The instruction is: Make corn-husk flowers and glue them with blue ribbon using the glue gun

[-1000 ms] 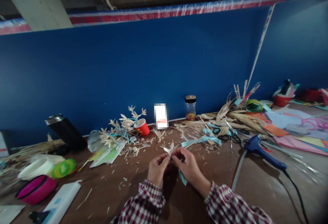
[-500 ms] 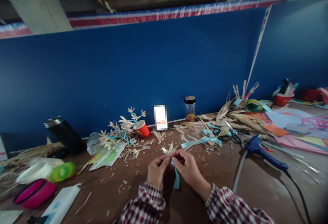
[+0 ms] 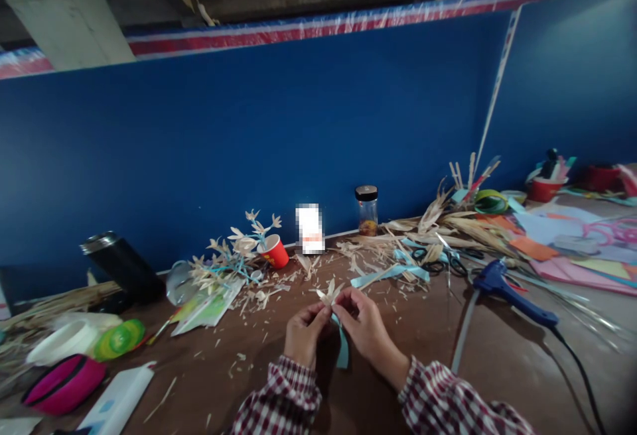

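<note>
Between my hands is a small pale flower of dried husk (image 3: 329, 294), its petals fanning upward past my fingertips. My left hand (image 3: 304, 330) pinches its base with thumb and forefinger. On the other side my right hand (image 3: 367, 326) is closed too, thumb and fingers pressed at the same base. A light-blue paper strip (image 3: 342, 349) hangs down from under my right fingers; its upper end is hidden. Whether a stem sits inside the pinch I cannot tell.
A red cup (image 3: 274, 251) holding husk flowers (image 3: 240, 244) lies tipped toward the back. Right of my hands are a blue glue gun (image 3: 515, 297), scissors (image 3: 438, 259) and husk scraps. A lidded jar (image 3: 367, 212) stands by the blue partition. A black flask (image 3: 122, 266) leans at left.
The view has shifted slightly, so the background sits a little further left. Both hands keep their pinch on the husk flower, which looks almost unmoved.
</note>
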`<control>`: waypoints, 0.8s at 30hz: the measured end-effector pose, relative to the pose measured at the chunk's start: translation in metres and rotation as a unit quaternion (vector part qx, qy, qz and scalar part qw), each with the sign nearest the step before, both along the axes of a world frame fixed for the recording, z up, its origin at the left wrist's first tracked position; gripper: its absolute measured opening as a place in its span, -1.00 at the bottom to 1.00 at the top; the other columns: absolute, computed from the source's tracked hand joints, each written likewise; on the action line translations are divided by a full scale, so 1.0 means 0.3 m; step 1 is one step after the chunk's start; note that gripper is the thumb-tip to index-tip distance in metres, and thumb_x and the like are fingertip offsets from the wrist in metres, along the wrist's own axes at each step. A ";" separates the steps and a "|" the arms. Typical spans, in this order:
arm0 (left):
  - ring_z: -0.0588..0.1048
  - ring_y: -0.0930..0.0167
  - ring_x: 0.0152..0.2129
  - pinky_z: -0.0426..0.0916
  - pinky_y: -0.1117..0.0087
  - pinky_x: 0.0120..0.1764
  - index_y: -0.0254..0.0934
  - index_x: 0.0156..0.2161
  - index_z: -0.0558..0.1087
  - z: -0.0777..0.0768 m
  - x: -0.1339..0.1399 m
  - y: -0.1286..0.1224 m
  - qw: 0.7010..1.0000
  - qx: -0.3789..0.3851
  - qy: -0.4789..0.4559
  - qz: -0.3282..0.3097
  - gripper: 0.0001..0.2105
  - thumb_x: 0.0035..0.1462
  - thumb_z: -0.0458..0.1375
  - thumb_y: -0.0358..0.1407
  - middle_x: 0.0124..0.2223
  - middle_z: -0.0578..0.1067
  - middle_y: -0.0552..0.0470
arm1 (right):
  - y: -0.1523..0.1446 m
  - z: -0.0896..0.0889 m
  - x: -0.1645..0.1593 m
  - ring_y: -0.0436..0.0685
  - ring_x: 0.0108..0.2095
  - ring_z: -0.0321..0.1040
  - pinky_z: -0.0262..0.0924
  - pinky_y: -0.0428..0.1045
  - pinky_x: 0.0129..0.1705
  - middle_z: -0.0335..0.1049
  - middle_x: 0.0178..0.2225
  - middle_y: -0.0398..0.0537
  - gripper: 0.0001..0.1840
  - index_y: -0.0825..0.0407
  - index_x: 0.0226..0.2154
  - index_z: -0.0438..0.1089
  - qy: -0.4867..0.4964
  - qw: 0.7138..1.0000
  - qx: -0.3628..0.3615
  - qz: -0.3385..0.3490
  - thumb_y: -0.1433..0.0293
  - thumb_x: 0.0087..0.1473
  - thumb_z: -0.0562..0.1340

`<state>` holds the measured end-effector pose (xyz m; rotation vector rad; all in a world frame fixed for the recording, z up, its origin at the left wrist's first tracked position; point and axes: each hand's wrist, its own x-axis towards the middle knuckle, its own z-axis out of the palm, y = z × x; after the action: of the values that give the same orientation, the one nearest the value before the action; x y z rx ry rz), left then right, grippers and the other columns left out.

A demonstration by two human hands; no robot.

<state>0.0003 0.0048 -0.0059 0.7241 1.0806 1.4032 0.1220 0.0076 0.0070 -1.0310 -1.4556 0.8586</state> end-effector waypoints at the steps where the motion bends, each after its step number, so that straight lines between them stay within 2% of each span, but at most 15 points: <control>1: 0.34 0.55 -0.68 0.26 0.53 -0.57 -0.38 -0.47 0.49 0.001 0.001 0.000 1.000 -0.001 -0.002 0.003 -0.76 -0.34 0.32 -0.27 -0.61 0.43 0.09 | -0.001 0.002 0.000 -0.01 -0.50 0.22 0.14 -0.13 -0.44 0.27 -0.53 -0.18 -0.95 0.05 -0.48 0.25 0.003 1.000 0.000 0.000 0.41 -0.04 0.15; 10: 0.35 0.56 -0.68 0.27 0.54 -0.56 -0.37 -0.52 0.46 0.019 0.004 -0.007 0.999 -0.006 -0.045 -0.002 -0.80 -0.35 0.34 -0.35 -0.62 0.43 0.11 | -0.002 0.008 -0.002 -0.01 -0.49 0.22 0.15 -0.12 -0.43 0.26 -0.53 -0.19 -0.93 0.05 -0.49 0.23 0.025 1.000 0.007 -0.003 0.41 -0.05 0.17; 17: 0.38 0.54 -0.64 0.27 0.53 -0.52 -0.36 -0.54 0.47 0.043 0.004 -0.016 0.997 0.016 -0.070 -0.041 -0.83 -0.34 0.33 -0.36 -0.60 0.45 0.10 | -0.006 0.014 -0.003 0.01 -0.47 0.26 0.18 -0.11 -0.42 0.29 -0.51 -0.17 -0.91 0.04 -0.47 0.22 0.038 0.999 0.008 0.000 0.39 -0.08 0.19; 24: 0.40 0.52 -0.62 0.28 0.51 -0.49 -0.36 -0.57 0.45 0.040 -0.004 -0.015 0.995 0.015 -0.073 -0.060 -0.85 -0.32 0.33 -0.37 -0.60 0.45 0.10 | -0.015 0.020 0.000 0.00 -0.46 0.26 0.17 -0.11 -0.40 0.28 -0.48 -0.17 -0.92 0.04 -0.43 0.21 0.034 0.999 0.014 0.002 0.45 -0.07 0.17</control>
<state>-0.0009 0.0003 0.0062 0.6853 0.8896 1.3491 0.1220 0.0030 0.0130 -0.9689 -1.4088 0.8664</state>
